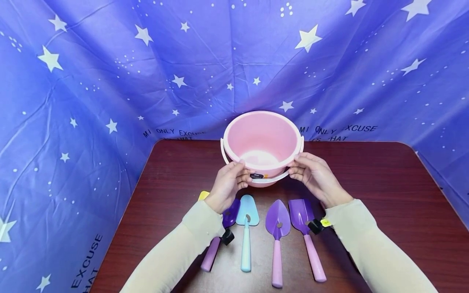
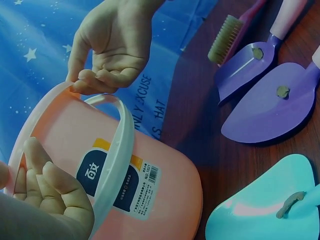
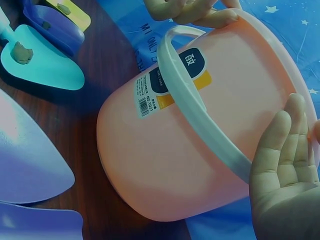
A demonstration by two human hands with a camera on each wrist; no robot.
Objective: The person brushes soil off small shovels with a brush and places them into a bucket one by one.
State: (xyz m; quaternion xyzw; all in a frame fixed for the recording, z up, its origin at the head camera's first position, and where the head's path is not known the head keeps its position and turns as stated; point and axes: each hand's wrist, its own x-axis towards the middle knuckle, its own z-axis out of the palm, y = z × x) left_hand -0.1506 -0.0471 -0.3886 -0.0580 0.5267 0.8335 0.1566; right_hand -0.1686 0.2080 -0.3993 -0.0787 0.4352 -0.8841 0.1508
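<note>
A pink bucket [image 1: 261, 134] with a white handle [image 1: 271, 179] hanging down across its front is held between both hands, its mouth facing the head camera. Nothing shows inside it. My left hand [image 1: 228, 183] pinches the rim at the front left, thumb on top and fingers below. On the right side of the rim, my right hand [image 1: 316, 177] pinches in the same way. A label [image 2: 125, 185] on the bucket's side lies partly behind the handle. Whether the base touches the table cannot be told.
On the dark red table [image 1: 176, 171], below the bucket, lie a light-blue trowel [image 1: 247, 211], a pointed purple trowel [image 1: 277, 219], a square purple shovel [image 1: 301, 213] and another purple shovel [image 1: 231, 213]. A yellow tool [image 3: 75, 17] and a brush [image 2: 227, 40] flank them. A starry blue cloth [image 1: 220, 53] hangs behind.
</note>
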